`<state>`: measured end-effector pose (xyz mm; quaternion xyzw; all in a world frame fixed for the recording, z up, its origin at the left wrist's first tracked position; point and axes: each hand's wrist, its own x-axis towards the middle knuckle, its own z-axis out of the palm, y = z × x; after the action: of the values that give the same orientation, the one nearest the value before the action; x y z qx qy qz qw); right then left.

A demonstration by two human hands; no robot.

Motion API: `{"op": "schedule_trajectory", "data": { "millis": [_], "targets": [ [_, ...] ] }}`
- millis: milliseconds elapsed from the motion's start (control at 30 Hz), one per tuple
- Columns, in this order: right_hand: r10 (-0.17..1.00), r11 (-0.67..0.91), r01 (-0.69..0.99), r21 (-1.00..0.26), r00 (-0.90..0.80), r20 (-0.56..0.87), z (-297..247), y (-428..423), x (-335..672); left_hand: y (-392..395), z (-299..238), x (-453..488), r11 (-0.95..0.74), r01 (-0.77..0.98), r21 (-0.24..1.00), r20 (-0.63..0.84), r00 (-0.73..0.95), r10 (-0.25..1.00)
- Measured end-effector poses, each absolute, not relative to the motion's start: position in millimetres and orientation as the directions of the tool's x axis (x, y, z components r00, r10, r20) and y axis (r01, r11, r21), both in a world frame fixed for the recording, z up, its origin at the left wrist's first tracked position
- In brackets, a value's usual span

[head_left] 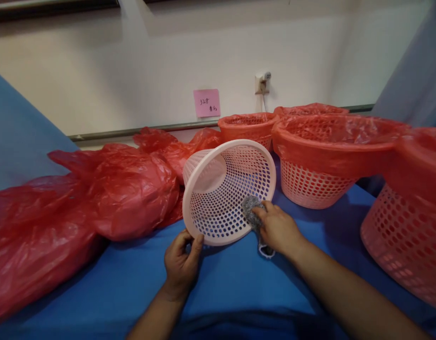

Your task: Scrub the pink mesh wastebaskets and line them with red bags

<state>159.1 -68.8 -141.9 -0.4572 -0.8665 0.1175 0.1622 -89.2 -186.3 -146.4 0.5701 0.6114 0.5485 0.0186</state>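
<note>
A pink perforated plastic basket [218, 189] lies on its side on the blue cloth, its mouth turned toward me. My left hand [181, 263] pinches the basket's lower rim between thumb and fingers. My right hand [278, 229] is closed on a grey cloth [250, 207] and presses it against the inside of the basket at its right rim. A tail of the cloth hangs below that hand.
A heap of red plastic bags [79, 208] covers the left of the blue-covered table [235, 288]. Several pink baskets lined with red bags [320, 156] stand upright at the back right and right [412, 222]. A pink note [207, 102] and a socket [262, 83] are on the wall.
</note>
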Motion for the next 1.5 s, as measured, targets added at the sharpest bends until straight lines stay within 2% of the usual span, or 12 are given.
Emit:
{"op": "schedule_trajectory", "data": {
  "millis": [133, 300, 433, 500, 600, 667, 767, 1000, 1167, 1267, 1367, 1500],
  "targets": [
    [0.82, 0.563, 0.729, -0.39, -0.552, 0.151, -143.2, -66.9, 159.2, -182.0, -144.4, -86.5, -0.25, 0.64, 0.727, 0.486, -0.221, 0.846],
    [0.651, 0.66, 0.416, -0.626, -0.733, 0.198, -148.6, -68.7, 155.7, -173.6, -145.6, -79.0, -0.19, 0.678, 0.71, 0.231, 0.03, 0.972],
    [0.526, 0.659, 0.221, -0.719, -0.818, 0.23, -148.2, -70.8, 155.8, -176.8, -145.2, -81.5, -0.245, 0.65, 0.719, 0.327, -0.006, 0.945],
    [0.545, 0.677, 0.278, -0.682, -0.811, 0.211, -146.8, -70.0, 158.0, -181.2, -145.4, -84.7, -0.276, 0.656, 0.702, 0.448, -0.106, 0.888],
    [0.722, 0.648, 0.558, -0.519, -0.667, 0.184, -143.3, -65.9, 163.1, -186.8, -148.7, -89.1, -0.291, 0.674, 0.679, 0.605, -0.289, 0.742],
    [0.813, 0.574, 0.701, -0.423, -0.549, 0.194, -141.2, -62.8, 165.8, -188.2, -151.3, -90.8, -0.284, 0.67, 0.686, 0.635, -0.361, 0.683],
    [0.832, 0.551, 0.739, -0.388, -0.522, 0.186, -141.9, -61.3, 166.0, -186.3, -151.7, -90.5, -0.257, 0.65, 0.715, 0.59, -0.364, 0.721],
    [0.624, 0.677, 0.359, -0.642, -0.743, 0.243, -154.5, -70.0, 154.6, -173.3, -151.2, -79.6, -0.129, 0.614, 0.778, 0.204, -0.054, 0.977],
    [0.538, 0.628, 0.171, -0.76, -0.8, 0.265, -154.3, -73.0, 150.0, -177.1, -152.7, -82.6, -0.15, 0.576, 0.803, 0.246, -0.091, 0.965],
    [0.624, 0.664, 0.368, -0.651, -0.752, 0.212, -148.5, -69.4, 155.6, -182.8, -149.5, -87.1, -0.189, 0.581, 0.792, 0.391, -0.244, 0.887],
    [0.803, 0.586, 0.692, -0.422, -0.567, 0.185, -141.2, -63.0, 163.7, -185.0, -146.8, -88.9, -0.209, 0.541, 0.815, 0.482, -0.43, 0.763],
    [0.865, 0.501, 0.813, -0.295, -0.46, 0.201, -139.4, -58.6, 166.8, -182.9, -145.5, -88.2, -0.232, 0.569, 0.789, 0.517, -0.41, 0.751]
  ]
}}
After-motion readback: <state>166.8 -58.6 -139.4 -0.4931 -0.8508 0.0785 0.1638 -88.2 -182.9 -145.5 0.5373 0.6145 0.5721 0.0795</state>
